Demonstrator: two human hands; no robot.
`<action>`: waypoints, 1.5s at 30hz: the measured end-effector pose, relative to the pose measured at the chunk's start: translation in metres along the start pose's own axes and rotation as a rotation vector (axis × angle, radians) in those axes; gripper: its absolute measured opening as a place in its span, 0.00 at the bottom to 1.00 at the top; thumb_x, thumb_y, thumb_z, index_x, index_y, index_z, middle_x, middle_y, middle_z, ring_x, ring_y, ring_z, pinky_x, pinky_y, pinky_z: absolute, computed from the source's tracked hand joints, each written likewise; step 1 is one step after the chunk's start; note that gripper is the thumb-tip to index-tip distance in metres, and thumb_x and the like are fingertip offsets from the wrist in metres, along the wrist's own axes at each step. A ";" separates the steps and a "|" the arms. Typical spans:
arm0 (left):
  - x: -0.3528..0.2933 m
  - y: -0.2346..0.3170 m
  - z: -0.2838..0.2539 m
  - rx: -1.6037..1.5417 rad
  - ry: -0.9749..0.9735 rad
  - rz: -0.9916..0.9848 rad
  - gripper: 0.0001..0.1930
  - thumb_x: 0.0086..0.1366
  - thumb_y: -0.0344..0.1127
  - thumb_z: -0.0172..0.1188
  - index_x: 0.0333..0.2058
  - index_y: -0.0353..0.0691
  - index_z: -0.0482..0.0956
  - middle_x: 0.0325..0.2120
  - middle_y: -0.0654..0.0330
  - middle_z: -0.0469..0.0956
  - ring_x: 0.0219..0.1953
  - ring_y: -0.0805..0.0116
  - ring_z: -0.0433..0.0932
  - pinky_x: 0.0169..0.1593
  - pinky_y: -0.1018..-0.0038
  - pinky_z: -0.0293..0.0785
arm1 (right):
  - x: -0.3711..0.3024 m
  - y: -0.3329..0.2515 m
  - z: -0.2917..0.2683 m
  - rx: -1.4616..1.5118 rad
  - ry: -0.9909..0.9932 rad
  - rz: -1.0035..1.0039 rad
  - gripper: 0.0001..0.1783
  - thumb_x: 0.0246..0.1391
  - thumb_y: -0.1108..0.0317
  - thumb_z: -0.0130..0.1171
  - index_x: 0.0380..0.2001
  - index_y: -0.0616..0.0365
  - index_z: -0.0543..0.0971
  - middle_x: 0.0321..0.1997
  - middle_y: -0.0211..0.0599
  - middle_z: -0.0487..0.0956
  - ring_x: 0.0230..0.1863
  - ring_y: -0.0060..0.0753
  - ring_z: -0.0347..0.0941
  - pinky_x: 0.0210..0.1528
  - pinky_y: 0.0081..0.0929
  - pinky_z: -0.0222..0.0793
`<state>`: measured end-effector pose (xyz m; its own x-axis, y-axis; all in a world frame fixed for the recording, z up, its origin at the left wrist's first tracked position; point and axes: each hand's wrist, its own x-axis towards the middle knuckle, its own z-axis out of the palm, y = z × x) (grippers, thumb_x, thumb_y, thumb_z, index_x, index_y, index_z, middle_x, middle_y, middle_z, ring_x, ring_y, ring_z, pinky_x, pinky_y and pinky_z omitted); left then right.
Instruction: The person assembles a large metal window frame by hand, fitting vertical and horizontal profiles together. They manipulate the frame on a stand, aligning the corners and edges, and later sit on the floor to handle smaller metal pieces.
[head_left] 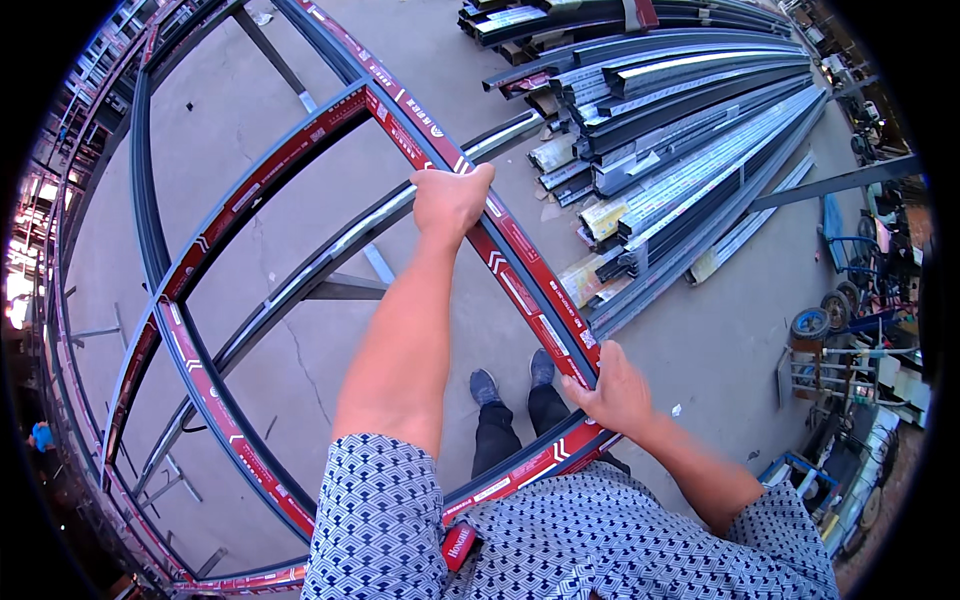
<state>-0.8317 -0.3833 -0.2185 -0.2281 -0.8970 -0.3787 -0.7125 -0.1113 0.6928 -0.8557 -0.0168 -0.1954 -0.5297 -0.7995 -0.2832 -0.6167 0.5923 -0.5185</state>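
Note:
A large window-type frame (525, 280) of dark metal profiles, covered in red printed film, lies across the view in front of my body. My left hand (452, 203) is closed over its long bar on the right side, with the arm stretched forward. Nearer to me, my right hand (616, 393) grips the same frame at its near right corner, thumb on top; the fingers underneath are partly hidden. The near bar (545, 455) runs close against my shirt. A curved-looking cross bar (275, 165) divides the frame farther off.
Beneath the frame runs a metal support rail (300, 285) on legs. Long metal profiles (680, 150) lie in stacks on the floor at the far right. A wheeled cart (812, 323) and clutter line the right edge. More frames (60, 250) stand at the left. My shoes (485, 386) show below.

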 end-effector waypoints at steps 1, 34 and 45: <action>-0.004 0.000 0.001 0.000 0.020 -0.011 0.49 0.53 0.56 0.70 0.57 0.11 0.68 0.47 0.36 0.85 0.49 0.46 0.88 0.59 0.65 0.81 | 0.008 0.001 0.000 0.008 -0.025 -0.016 0.33 0.55 0.48 0.75 0.44 0.61 0.68 0.39 0.55 0.78 0.37 0.64 0.81 0.40 0.57 0.77; 0.036 -0.038 0.020 0.003 -0.065 0.150 0.47 0.58 0.65 0.68 0.56 0.19 0.81 0.51 0.40 0.86 0.54 0.52 0.85 0.66 0.64 0.72 | 0.012 0.030 -0.049 0.225 -0.550 0.281 0.27 0.64 0.48 0.70 0.48 0.63 0.79 0.46 0.59 0.85 0.49 0.57 0.85 0.51 0.48 0.79; 0.042 -0.044 0.016 0.026 -0.011 0.155 0.47 0.57 0.66 0.68 0.54 0.19 0.83 0.51 0.38 0.86 0.55 0.51 0.85 0.67 0.63 0.71 | 0.002 0.020 -0.034 0.060 -0.448 0.168 0.24 0.68 0.53 0.66 0.47 0.63 0.71 0.46 0.61 0.82 0.50 0.66 0.81 0.53 0.54 0.75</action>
<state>-0.8208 -0.4095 -0.2744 -0.3438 -0.8979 -0.2750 -0.6852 0.0396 0.7273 -0.8884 -0.0032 -0.1789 -0.3079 -0.6653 -0.6801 -0.5025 0.7207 -0.4775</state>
